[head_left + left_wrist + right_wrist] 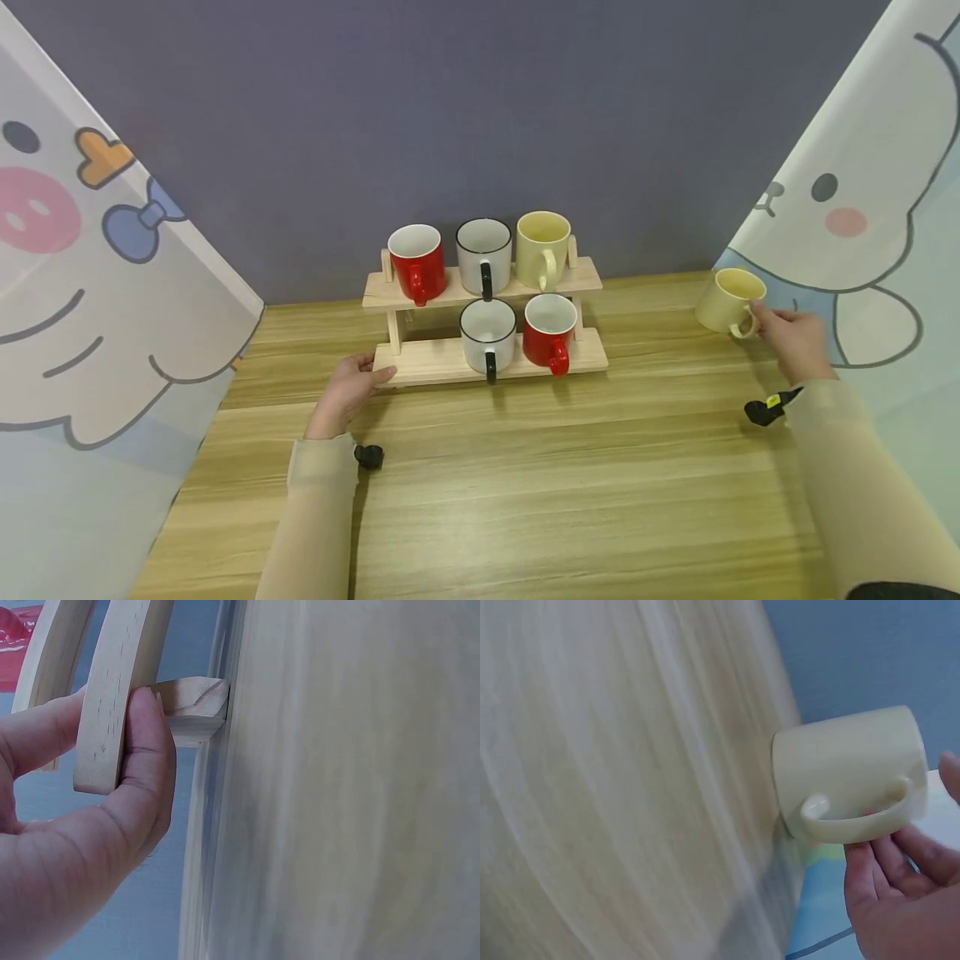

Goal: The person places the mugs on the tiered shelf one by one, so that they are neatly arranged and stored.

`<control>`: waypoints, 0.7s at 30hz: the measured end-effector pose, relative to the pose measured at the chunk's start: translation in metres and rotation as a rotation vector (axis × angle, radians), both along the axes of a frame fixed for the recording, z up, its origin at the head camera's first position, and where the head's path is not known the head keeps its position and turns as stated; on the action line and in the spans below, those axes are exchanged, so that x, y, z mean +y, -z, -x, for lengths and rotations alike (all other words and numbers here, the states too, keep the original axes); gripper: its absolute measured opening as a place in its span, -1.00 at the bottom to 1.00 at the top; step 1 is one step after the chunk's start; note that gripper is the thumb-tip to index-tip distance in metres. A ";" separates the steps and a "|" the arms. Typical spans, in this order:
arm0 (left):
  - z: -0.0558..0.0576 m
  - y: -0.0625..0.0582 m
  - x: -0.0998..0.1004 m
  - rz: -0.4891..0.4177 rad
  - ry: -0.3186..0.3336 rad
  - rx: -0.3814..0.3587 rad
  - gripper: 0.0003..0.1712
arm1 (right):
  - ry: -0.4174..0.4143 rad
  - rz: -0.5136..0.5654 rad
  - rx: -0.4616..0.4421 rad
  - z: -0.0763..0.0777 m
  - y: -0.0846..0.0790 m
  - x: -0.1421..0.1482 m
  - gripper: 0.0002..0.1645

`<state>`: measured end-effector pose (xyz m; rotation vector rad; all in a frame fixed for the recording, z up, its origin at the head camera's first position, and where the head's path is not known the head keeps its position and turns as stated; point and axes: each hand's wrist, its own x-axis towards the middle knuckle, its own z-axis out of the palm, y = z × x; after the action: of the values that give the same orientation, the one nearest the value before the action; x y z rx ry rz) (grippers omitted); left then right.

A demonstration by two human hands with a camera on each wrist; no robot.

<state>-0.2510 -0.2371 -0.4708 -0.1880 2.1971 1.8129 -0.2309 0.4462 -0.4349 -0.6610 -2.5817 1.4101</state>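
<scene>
My left hand (348, 392) grips the left end of the lower board of a two-tier wooden rack (427, 360). In the left wrist view the board's end (109, 742) sits between thumb and fingers. On the far right a yellow mug (847, 769) stands upright on the table, its handle toward my right hand (798, 342). The right wrist view has the right hand's fingertips (862, 866) right at the handle, while the thumb is apart from the mug. The upper tier bears a red mug (420, 267), a white black-rimmed mug (476, 262) and another yellow mug (528, 258).
On the lower tier stand a second white black-rimmed mug (480, 342) and a second red mug (540, 343). The wooden table (570, 483) meets a grey-blue wall panel (480, 108) behind the rack. Cartoon-printed panels (112, 292) flank the table on both sides.
</scene>
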 end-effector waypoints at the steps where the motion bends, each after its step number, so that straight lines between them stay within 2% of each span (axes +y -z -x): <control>1: 0.000 0.000 0.000 0.004 0.001 0.000 -0.16 | -0.021 -0.012 -0.001 0.001 0.002 0.002 0.08; 4: 0.000 -0.001 0.001 0.008 -0.001 0.005 -0.18 | -0.090 -0.004 0.022 0.003 0.006 0.003 -0.08; 8: -0.001 -0.002 0.003 -0.003 -0.007 0.008 -0.20 | -0.118 -0.013 0.070 0.005 0.010 0.004 -0.27; 10: -0.001 -0.002 0.004 -0.008 -0.009 0.004 -0.19 | -0.120 -0.050 0.078 0.006 0.012 0.004 -0.26; 15: 0.000 -0.001 0.003 -0.011 -0.004 -0.001 -0.16 | -0.168 -0.101 0.071 0.011 0.015 0.006 -0.06; 19: 0.001 0.000 0.003 -0.009 -0.006 0.004 -0.18 | -0.216 -0.044 0.057 0.013 0.016 0.005 -0.03; 21: 0.000 0.000 0.003 -0.004 -0.010 0.003 -0.20 | -0.222 0.009 0.063 0.013 0.016 0.004 -0.08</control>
<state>-0.2512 -0.2345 -0.4713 -0.1961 2.1978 1.8242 -0.2442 0.4502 -0.4513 -0.3331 -2.6678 1.4771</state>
